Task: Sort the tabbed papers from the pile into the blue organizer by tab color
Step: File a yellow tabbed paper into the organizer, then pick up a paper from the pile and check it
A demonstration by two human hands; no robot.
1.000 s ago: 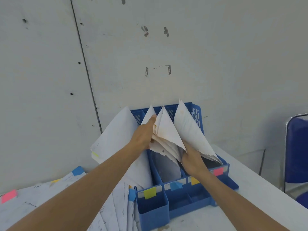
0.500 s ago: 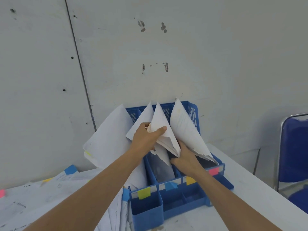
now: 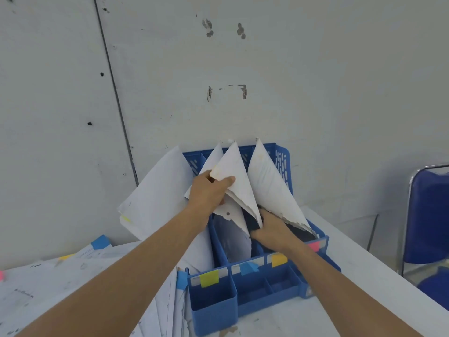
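Observation:
The blue organizer (image 3: 247,291) stands against the wall, with yellow, blue, orange and pink tabs along its slot fronts. White papers stand fanned in its slots. My left hand (image 3: 209,190) grips the upper edge of a middle bunch of papers (image 3: 237,176), thumb over the front sheet. My right hand (image 3: 272,229) reaches into the slot to the right of that bunch, fingers hidden behind the papers. A further bunch (image 3: 269,188) leans in the right slot. The pile of tabbed papers (image 3: 73,280) lies on the table at the left.
A large white sheet (image 3: 158,198) with a yellow tab leans out of the organizer's left side. A blue chair (image 3: 430,220) stands at the right, past the white table's edge (image 3: 379,263). The grey wall rises directly behind the organizer.
My left hand has shifted from behind the middle bunch to gripping its top edge with the thumb in front. The bunch now stands more upright. My right hand stays low in the slot.

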